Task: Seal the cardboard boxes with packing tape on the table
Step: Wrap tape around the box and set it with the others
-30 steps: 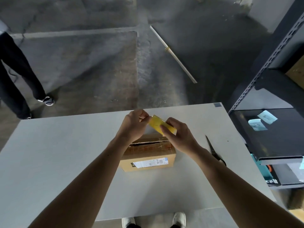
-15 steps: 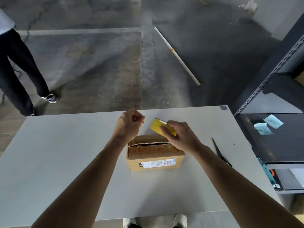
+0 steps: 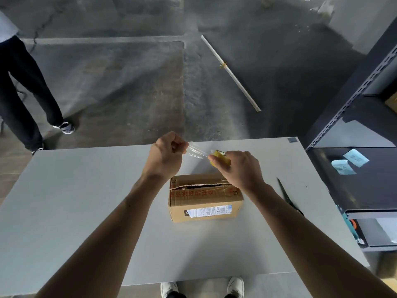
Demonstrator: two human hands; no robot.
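A small cardboard box [image 3: 204, 198] with red print and a white shipping label sits on the grey table [image 3: 86, 201]; its top flaps show a dark gap along the seam. Above and behind it, my right hand [image 3: 238, 168] grips a yellow roll of packing tape [image 3: 220, 157]. My left hand [image 3: 166, 157] pinches the free end of a clear tape strip [image 3: 196, 151], which stretches between both hands.
Black scissors [image 3: 287, 197] lie on the table to the right of the box. A dark metal shelf unit [image 3: 354, 147] stands at the right. A person's legs [image 3: 23, 93] stand on the concrete floor at the far left. A white rod [image 3: 231, 72] lies on the floor.
My left hand has pulled away to the left from the roll, drawing out a short clear strip of tape. The roll has stayed in my right hand above the box.
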